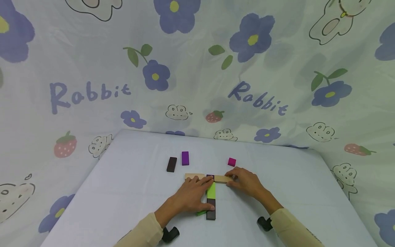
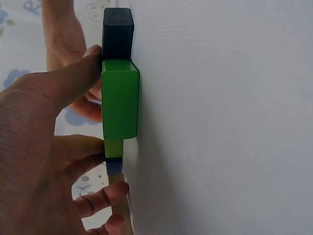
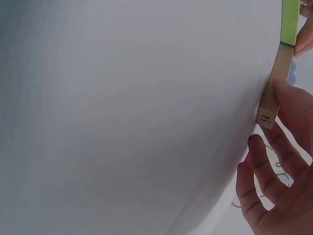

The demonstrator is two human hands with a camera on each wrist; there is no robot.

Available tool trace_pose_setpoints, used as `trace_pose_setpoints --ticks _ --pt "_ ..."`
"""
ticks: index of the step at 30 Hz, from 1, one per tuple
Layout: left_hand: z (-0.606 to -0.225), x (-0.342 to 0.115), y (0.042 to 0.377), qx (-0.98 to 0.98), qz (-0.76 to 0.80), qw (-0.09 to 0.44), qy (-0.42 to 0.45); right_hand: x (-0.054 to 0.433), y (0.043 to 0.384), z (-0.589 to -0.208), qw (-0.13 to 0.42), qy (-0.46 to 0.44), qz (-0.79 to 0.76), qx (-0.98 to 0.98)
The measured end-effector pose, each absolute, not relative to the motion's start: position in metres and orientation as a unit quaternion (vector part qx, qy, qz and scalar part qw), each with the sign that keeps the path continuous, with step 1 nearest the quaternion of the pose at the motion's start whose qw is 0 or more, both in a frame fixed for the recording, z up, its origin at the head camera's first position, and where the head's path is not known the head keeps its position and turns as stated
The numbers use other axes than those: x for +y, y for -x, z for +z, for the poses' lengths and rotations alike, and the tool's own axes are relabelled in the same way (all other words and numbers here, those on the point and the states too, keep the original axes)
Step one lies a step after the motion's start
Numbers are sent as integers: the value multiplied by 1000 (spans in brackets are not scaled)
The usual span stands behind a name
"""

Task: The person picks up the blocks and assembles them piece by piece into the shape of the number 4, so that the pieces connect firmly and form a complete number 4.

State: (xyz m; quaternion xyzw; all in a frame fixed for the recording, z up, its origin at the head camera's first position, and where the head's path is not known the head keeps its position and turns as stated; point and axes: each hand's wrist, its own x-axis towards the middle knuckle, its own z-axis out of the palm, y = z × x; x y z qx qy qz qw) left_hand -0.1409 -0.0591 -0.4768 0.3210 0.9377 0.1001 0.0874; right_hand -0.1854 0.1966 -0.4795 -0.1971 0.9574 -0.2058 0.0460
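Note:
Wooden and coloured blocks lie in a T shape on the white table. My right hand (image 1: 247,181) pinches the right-hand wooden block (image 1: 221,179) at its outer end between thumb and fingers; "54" is marked on that block's end (image 3: 265,119). With fingers stretched out, my left hand (image 1: 192,195) spans the stem. Its fingertips press at the small purple block (image 1: 211,176) at the junction, and its thumb touches the black block (image 1: 211,214) at the bottom. Between them lies a lime block (image 1: 211,191). A green block (image 2: 120,100) sits left of the stem, mostly hidden from above. Another wooden block (image 1: 195,176) forms the left arm.
Behind the T, a dark brown block (image 1: 171,164) and a purple block (image 1: 185,158) lie at the left, a magenta cube (image 1: 232,162) at the right. Black wrist devices show below both sleeves. A patterned cloth (image 1: 197,68) hangs behind the table.

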Motion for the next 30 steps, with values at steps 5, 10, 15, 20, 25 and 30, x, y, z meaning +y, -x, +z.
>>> trace_pose_setpoints --ticks 5,10,15,20,25,30 --pt "-477 -60 140 937 103 90 -320 197 186 -481 44 204 -206 956" --pt "-477 -60 140 937 108 92 -319 197 187 -482 44 208 -202 956" --pt "-478 -60 140 937 107 90 -320 196 186 -481 47 205 -203 956" --pt "-477 -61 140 937 105 87 -322 195 186 -481 49 200 -203 957" --pt "-477 -62 140 937 101 83 -324 194 185 -479 49 196 -201 959" --pt "-477 -61 141 937 100 85 -323 194 187 -476 50 184 -196 962"
